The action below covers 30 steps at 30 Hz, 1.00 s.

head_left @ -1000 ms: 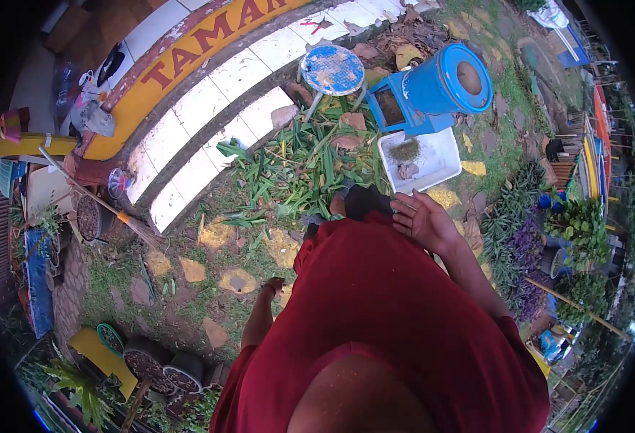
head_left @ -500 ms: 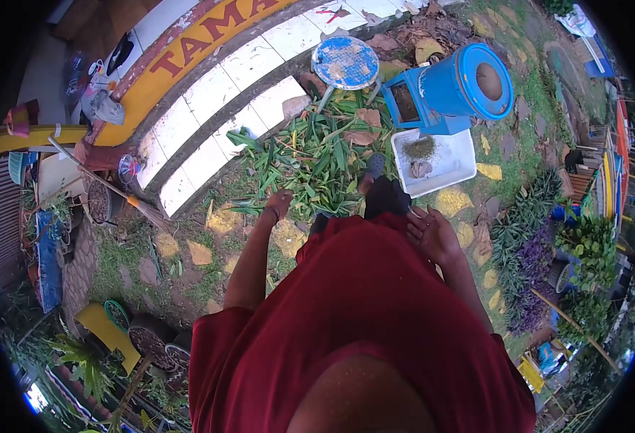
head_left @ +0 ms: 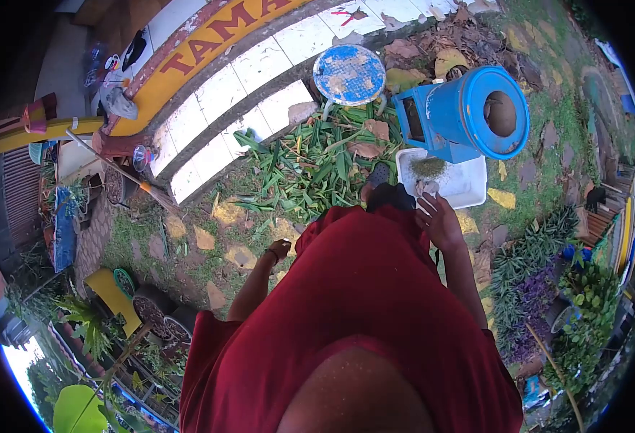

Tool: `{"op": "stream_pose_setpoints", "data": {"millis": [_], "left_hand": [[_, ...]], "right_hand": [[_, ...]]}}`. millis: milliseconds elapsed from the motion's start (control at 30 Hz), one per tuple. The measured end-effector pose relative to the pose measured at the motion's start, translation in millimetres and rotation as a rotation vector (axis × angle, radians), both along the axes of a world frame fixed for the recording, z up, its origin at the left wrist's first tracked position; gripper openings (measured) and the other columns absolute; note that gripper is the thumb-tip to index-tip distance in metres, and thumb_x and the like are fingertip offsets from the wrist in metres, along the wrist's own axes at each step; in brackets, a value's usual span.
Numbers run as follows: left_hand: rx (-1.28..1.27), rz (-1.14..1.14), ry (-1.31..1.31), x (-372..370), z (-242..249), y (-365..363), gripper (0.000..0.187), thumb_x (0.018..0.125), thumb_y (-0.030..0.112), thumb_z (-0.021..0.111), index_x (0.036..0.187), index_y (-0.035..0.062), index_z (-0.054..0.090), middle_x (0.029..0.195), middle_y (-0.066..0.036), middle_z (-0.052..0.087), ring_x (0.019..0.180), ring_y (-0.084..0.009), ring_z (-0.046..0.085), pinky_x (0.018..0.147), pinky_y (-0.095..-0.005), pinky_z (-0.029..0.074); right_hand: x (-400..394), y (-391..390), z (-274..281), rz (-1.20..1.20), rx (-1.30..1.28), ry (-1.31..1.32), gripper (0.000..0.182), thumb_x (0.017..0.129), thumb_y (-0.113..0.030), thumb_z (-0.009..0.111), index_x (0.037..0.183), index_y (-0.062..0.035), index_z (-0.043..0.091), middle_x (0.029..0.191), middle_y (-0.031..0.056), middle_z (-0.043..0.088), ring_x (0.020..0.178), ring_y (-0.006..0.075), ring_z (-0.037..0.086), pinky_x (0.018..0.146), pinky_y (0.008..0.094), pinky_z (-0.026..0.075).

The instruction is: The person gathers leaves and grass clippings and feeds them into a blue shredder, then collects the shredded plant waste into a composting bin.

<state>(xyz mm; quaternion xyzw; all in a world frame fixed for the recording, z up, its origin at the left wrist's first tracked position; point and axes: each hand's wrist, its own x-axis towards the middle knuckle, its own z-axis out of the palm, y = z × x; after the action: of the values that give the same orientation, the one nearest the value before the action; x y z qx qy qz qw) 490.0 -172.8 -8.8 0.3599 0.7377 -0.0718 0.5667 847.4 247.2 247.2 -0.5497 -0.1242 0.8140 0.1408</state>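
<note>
My left hand hangs low beside my red shirt with its fingers curled in. A small pale spot shows at the fingers; what they hold, if anything, I cannot make out. My right hand is open, palm turned up and fingers apart, with nothing in it. It is nearest to the white tray, which holds a small heap of chopped green bits. A blue machine with a round drum stands over the tray's far side. In front of my feet lies a pile of long green leaves.
A blue round stool stands behind the leaves, close to the white tiled steps. A broom leans at the left. Potted plants are at the lower left, and a purple plant bed runs along the right.
My left hand has drawn back toward my body, away from the leaves. My right hand has risen slightly, its fingers now overlapping the tray's near edge in view. The whole view has shifted a little.
</note>
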Motion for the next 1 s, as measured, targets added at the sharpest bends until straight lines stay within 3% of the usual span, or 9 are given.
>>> {"op": "stream_pose_setpoints", "data": {"millis": [67, 100, 233, 500, 600, 800, 933, 967, 1000], "left_hand": [[0.111, 0.622, -0.261, 21.4, 22.9, 34.0, 0.031, 0.090, 0.028, 0.055, 0.109, 0.0051, 0.063, 0.093, -0.016, 0.069, 0.080, -0.0326, 0.063, 0.077, -0.0399, 0.053], [0.116, 0.622, -0.173, 30.6, 75.2, 81.3, 0.040, 0.091, 0.032, 0.054, 0.118, 0.0026, 0.059, 0.099, -0.018, 0.068, 0.086, -0.0339, 0.065, 0.080, -0.0418, 0.053], [0.182, 0.512, 0.050, 49.2, 80.2, 157.5, 0.037, 0.093, 0.028, 0.053, 0.118, 0.0022, 0.059, 0.115, -0.021, 0.065, 0.105, -0.0345, 0.064, 0.087, -0.0407, 0.052], [0.390, 0.713, -0.109, 32.1, 76.9, 178.5, 0.040, 0.090, 0.032, 0.061, 0.116, 0.0013, 0.060, 0.113, -0.019, 0.066, 0.104, -0.0308, 0.065, 0.090, -0.0380, 0.050], [0.176, 0.586, -0.122, 3.8, 107.8, 198.6, 0.041, 0.090, 0.032, 0.060, 0.117, 0.0017, 0.061, 0.112, -0.018, 0.067, 0.101, -0.0257, 0.065, 0.087, -0.0366, 0.051], [0.112, 0.445, -0.047, -51.3, 96.6, 234.8, 0.038, 0.089, 0.029, 0.054, 0.117, 0.0050, 0.063, 0.099, -0.016, 0.070, 0.085, -0.0283, 0.067, 0.078, -0.0368, 0.052], [0.335, 0.395, -0.070, -88.8, 41.6, 258.8, 0.037, 0.090, 0.031, 0.053, 0.114, 0.0058, 0.064, 0.103, -0.018, 0.069, 0.096, -0.0299, 0.066, 0.084, -0.0390, 0.051], [0.357, 0.385, -0.065, -92.9, 47.6, 271.4, 0.036, 0.090, 0.031, 0.053, 0.113, 0.0057, 0.065, 0.105, -0.018, 0.068, 0.100, -0.0307, 0.066, 0.086, -0.0397, 0.050], [0.353, 0.392, -0.069, -96.3, 52.6, 283.7, 0.036, 0.090, 0.031, 0.053, 0.113, 0.0057, 0.065, 0.105, -0.018, 0.068, 0.100, -0.0307, 0.066, 0.086, -0.0397, 0.050]], "right_hand": [[2.2, 27.5, -4.3, 0.030, 0.006, 0.031, 0.052, 0.098, -0.044, 0.045, 0.136, -0.0074, 0.048, 0.127, 0.0084, 0.054, 0.105, 0.0243, 0.052, 0.102, 0.0434, 0.039], [2.2, 36.5, -4.6, 0.039, 0.002, 0.029, 0.052, 0.098, -0.044, 0.045, 0.136, -0.0074, 0.048, 0.127, 0.0084, 0.054, 0.105, 0.0243, 0.052, 0.102, 0.0434, 0.039], [-3.1, 86.4, 11.4, 0.282, -0.014, -0.008, 0.053, 0.097, -0.046, 0.048, 0.133, -0.0066, 0.050, 0.125, 0.0087, 0.056, 0.103, 0.0234, 0.054, 0.095, 0.0406, 0.043], [-6.2, 174.1, -13.0, 0.285, 0.310, -0.115, 0.055, 0.092, -0.049, 0.054, 0.127, -0.0064, 0.054, 0.121, 0.0095, 0.062, 0.095, 0.0197, 0.062, 0.087, 0.0350, 0.046], [2.2, 163.7, -32.0, 0.317, 0.353, -0.237, 0.052, 0.092, -0.047, 0.054, 0.125, -0.0061, 0.056, 0.118, 0.0101, 0.063, 0.091, 0.0198, 0.064, 0.083, 0.0346, 0.048], [50.2, 95.3, -129.4, 0.688, 0.706, -0.562, 0.044, 0.093, -0.039, 0.060, 0.114, -0.0009, 0.063, 0.107, 0.0126, 0.067, 0.086, 0.0201, 0.065, 0.076, 0.0319, 0.051], [50.5, 59.1, -133.9, 0.961, 0.725, -0.704, 0.040, 0.090, -0.036, 0.063, 0.113, -0.0035, 0.065, 0.106, 0.0154, 0.068, 0.095, 0.0285, 0.066, 0.082, 0.0380, 0.052], [56.6, 49.6, -144.8, 1.276, 0.906, -0.633, 0.025, 0.085, -0.031, 0.063, 0.107, -0.0190, 0.068, 0.117, 0.0142, 0.062, 0.107, 0.0357, 0.060, 0.089, 0.0447, 0.050], [50.1, 48.0, -145.8, 1.285, 0.902, -0.633, 0.025, 0.085, -0.031, 0.063, 0.107, -0.0190, 0.068, 0.117, 0.0142, 0.062, 0.107, 0.0357, 0.060, 0.089, 0.0447, 0.050]]}}
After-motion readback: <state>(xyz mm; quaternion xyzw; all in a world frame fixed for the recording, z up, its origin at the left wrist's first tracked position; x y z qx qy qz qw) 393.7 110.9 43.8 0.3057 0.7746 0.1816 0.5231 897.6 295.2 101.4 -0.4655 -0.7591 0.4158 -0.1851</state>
